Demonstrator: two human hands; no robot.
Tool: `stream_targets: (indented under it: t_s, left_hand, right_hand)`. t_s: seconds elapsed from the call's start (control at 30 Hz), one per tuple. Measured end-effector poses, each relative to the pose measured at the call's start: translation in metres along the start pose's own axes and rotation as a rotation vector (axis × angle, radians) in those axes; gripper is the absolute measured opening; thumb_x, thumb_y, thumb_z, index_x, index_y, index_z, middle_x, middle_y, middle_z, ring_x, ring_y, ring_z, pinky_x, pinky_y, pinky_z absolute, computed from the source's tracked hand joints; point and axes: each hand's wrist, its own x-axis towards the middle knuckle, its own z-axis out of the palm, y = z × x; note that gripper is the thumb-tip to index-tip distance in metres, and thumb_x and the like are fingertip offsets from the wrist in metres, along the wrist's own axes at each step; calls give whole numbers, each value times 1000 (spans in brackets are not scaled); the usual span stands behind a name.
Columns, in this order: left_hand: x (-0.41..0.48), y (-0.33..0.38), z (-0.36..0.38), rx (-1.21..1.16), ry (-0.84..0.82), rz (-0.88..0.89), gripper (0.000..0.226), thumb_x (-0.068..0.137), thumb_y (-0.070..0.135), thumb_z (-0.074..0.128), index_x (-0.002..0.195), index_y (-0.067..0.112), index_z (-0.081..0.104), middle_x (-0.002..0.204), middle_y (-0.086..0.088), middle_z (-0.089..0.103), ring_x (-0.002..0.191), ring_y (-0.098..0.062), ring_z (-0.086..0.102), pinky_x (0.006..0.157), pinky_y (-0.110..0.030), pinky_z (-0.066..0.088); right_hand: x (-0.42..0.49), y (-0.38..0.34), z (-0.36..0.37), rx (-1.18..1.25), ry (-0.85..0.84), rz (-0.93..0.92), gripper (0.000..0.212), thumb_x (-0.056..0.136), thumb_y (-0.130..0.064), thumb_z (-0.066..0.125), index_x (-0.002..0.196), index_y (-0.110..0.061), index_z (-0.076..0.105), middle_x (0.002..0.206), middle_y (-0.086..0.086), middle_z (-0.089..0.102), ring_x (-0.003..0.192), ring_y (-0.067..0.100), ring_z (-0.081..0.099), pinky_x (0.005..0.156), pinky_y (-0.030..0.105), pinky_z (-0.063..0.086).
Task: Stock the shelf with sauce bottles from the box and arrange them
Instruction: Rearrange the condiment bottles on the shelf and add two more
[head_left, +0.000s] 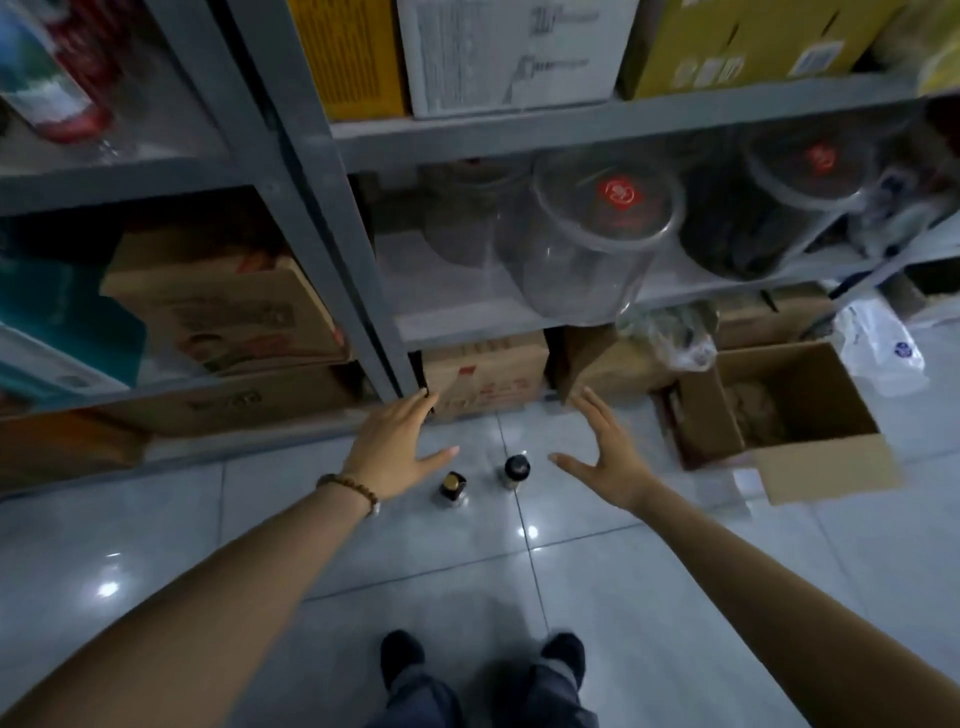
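Two sauce bottles (516, 470) stand on the floor (571, 597) between left hand (395, 441) and right hand (613, 457), fingers (597, 413) spread, empty.

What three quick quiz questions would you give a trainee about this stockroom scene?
1. True or false: the left hand and the right hand each grip a bottle.
2. Where do the gold-capped bottle and the black-capped bottle stand? A) on a shelf B) on the floor C) on a carton
3. Fill in: the open cardboard box sits on the person's ____ side.
Key: 1 false, both hands are open and empty; 2 B; 3 right.
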Motion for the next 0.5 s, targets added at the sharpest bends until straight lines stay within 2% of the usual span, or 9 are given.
stream_targets:
  t_s: [0.13,0.27,0.37,0.43,0.5]
  left_hand:
    - [16,-34,69,-23,-46,-32,84,83,60,53,148,17,22,155,-2,24,139,-21,28,114,-34,25]
    - [37,-68,157,-58,-68,-63,85,81,59,56,147,17,24,154,-1,27,139,-18,29,111,-28,24]
    - [53,-97,227,-155,-111,-127,102,67,75,53,147,18,26,153,0,29,138,-18,31,111,-30,28]
    - [67,-117,271,-222,-126,-175,120,50,90,43,147,21,25,153,2,29,138,-17,32,110,-31,32]
    - [81,-135,311,-262,-144,-210,124,46,91,47,147,23,23,153,4,29,136,-17,34,108,-32,35]
  right_hand:
    - [8,47,63,20,-30,98,87,80,-39,72,149,-19,24,159,0,13,146,16,16,113,25,18]
    - [31,111,124,19,-63,155,91,79,-39,73,150,-21,20,159,-2,12,145,16,17,109,21,16]
    - [53,164,174,64,-70,189,92,78,-37,75,150,-20,20,159,-1,14,145,13,16,108,17,14]
    - [68,197,207,89,-64,208,95,76,-36,77,150,-19,20,158,1,15,145,15,18,110,19,16]
    - [83,229,239,127,-69,220,98,73,-36,79,150,-19,20,158,2,16,144,19,23,116,30,22]
